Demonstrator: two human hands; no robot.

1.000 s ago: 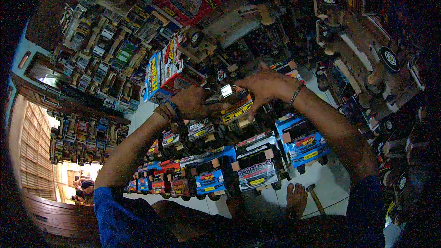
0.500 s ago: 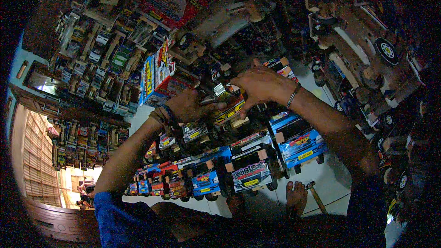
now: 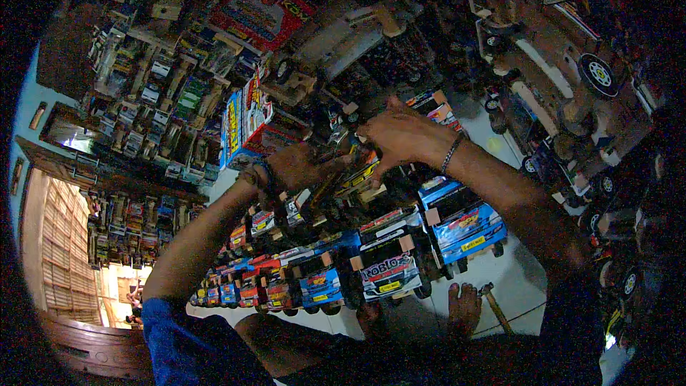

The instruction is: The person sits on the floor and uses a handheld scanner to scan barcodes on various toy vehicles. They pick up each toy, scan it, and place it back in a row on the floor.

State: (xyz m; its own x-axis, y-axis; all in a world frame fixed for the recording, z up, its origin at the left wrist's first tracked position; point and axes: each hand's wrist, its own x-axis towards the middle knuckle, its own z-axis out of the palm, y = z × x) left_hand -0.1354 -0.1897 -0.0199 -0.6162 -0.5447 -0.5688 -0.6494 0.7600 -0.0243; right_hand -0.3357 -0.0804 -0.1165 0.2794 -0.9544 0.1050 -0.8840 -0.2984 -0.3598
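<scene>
In front of me, a toy truck with a yellow and black front (image 3: 359,177) sits between my two hands, low light hiding much of it. My left hand (image 3: 294,169) is closed on its left side, the thumb and fingers pointing inward. My right hand (image 3: 409,137) grips the other side, fingers bent down over the top and thumb lower. Just nearer to me stand finished-looking toy trucks: a blue one (image 3: 468,227), a white and grey one (image 3: 388,266) and a smaller-looking blue one (image 3: 319,284). Behind my left hand is a boxy, brightly printed truck body (image 3: 246,125).
More toy trucks (image 3: 250,289) run in a row to the left. A hammer (image 3: 496,307) lies on the pale tiled floor beside my foot (image 3: 464,305). Large wooden vehicle bodies with wheels (image 3: 547,64) rise at the right. Shelves of small toy vehicles (image 3: 153,93) line the left.
Both hands keep hold of the toy truck. Its bright silvery part no longer shows as clearly, and its yellow front appears more tilted. My left hand has shifted slightly.
</scene>
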